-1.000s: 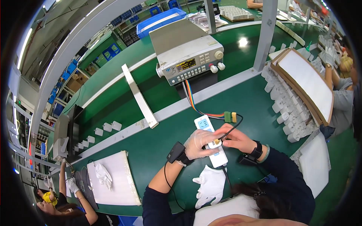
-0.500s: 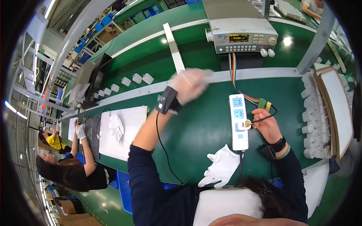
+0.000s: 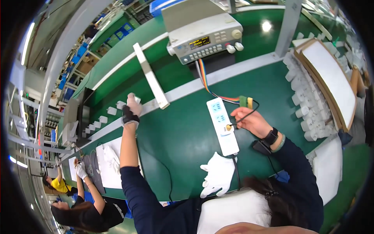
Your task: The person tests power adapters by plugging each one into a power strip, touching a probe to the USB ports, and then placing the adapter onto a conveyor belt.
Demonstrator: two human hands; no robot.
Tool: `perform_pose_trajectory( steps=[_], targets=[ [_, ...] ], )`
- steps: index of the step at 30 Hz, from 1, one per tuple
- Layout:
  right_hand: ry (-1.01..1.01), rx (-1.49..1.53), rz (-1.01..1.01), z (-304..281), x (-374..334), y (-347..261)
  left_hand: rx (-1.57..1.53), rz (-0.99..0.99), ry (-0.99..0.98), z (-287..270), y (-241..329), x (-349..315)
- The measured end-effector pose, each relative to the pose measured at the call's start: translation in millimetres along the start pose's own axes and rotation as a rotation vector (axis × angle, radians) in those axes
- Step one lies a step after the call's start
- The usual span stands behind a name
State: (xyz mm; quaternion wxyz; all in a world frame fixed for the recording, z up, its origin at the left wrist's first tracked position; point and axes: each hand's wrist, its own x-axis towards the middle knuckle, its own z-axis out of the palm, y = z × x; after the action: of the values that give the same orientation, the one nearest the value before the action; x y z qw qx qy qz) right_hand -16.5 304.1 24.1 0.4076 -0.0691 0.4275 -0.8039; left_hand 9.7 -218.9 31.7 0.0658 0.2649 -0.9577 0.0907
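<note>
My left hand (image 3: 133,106), bare with a black strap at the wrist, reaches far left over the metal rail. A small white plug-in charger (image 3: 137,100) is in its fingers, at the near end of a row of similar white chargers (image 3: 120,104). My right hand (image 3: 253,121) is beside the white power strip (image 3: 222,140), its fingers curled around a black cable (image 3: 245,116). That cable runs from a yellow-tipped plug (image 3: 229,127) at the strip to a green connector (image 3: 245,101) with multicoloured wires. Part of the grip is hidden.
A grey bench tester (image 3: 206,39) with a lit screen stands behind the rail. White gloves (image 3: 219,174) lie near me. Stacked white chargers (image 3: 304,105) and a framed board (image 3: 327,74) fill the right. A white bar (image 3: 150,76) crosses the rail. A co-worker (image 3: 89,204) sits left.
My left hand has swung from above the middle of the bench to the row of chargers on the left. My right hand has come closer to the power strip. The view has turned.
</note>
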Motion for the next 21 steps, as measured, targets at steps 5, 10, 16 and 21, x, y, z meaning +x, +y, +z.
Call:
perform_pose_trajectory(
  steps=[5,10,16,21],
  targets=[
    [0.041,0.011,0.013,-3,-6,-7,-1.503,0.418,-0.218,-64,146,-62],
    [0.000,-0.046,0.010,-5,-2,2,-1.893,0.483,-0.451,-82,239,-120],
    [-0.022,-0.051,0.003,-7,-4,6,-1.501,0.718,-0.436,-67,250,-124],
    [-0.032,-0.091,-0.007,-7,-7,5,-1.247,0.885,-0.291,-79,252,-128]
  ],
)
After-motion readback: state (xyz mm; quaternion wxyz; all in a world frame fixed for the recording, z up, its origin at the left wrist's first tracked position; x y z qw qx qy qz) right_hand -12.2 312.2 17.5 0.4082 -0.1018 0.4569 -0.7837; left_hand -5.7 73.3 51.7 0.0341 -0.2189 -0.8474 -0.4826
